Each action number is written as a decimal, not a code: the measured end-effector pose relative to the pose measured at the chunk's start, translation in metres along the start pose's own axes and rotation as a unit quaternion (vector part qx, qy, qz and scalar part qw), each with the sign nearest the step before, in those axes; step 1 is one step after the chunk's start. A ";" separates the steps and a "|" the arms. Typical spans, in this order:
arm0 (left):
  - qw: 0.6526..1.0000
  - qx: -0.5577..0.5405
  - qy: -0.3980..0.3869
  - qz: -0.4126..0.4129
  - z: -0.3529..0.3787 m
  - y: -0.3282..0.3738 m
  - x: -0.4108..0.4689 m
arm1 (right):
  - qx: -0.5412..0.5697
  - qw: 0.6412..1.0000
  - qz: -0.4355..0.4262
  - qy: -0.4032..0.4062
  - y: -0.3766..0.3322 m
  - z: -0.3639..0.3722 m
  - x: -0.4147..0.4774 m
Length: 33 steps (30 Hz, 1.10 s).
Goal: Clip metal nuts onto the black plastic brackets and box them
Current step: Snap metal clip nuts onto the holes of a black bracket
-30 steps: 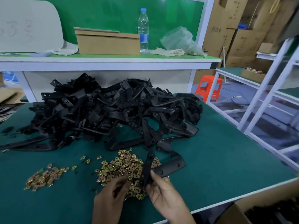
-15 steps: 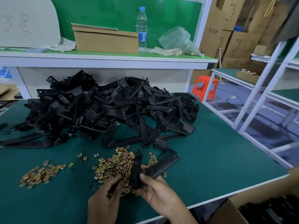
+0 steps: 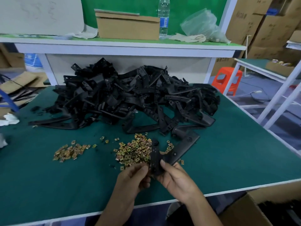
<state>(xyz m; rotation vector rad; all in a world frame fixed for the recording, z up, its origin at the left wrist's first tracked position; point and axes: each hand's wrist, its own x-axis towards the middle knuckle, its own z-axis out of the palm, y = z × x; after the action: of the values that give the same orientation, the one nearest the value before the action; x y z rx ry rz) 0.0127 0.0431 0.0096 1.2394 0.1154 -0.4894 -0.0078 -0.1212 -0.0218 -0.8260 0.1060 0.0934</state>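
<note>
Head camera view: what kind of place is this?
Probably a small factory assembly bench: a heap of black plastic brackets and loose metal nuts on a green work table, stacked cardboard boxes behind.

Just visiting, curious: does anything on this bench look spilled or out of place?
A few nuts lie strewn between the big heap and small heap, and black bits dot the mat left of the bracket pile.

My left hand [image 3: 133, 178] and my right hand [image 3: 175, 176] are bare, ungloved skin, and both forearms [image 3: 197, 204] are bare too, as far as they show.
</note>
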 end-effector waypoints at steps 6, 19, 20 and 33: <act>0.997 -0.073 -0.021 -0.033 0.003 0.004 -0.005 | -0.041 0.999 0.024 0.001 0.001 0.002 -0.002; 0.998 0.046 -0.040 -0.006 -0.001 0.006 -0.006 | -0.038 0.999 0.032 0.009 0.002 -0.001 0.000; 0.998 0.054 -0.041 -0.006 -0.002 0.006 -0.006 | -0.039 0.999 0.032 0.009 0.002 -0.001 0.000; 0.988 0.071 -0.129 -0.047 -0.011 0.010 0.008 | 0.000 1.000 0.025 0.017 0.003 0.000 0.001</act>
<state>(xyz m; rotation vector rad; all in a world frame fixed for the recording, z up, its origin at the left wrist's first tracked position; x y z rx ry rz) 0.0259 0.0529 0.0116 1.3012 -0.0835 -0.7456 -0.0072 -0.1192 -0.0238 -0.8250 0.1580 0.1273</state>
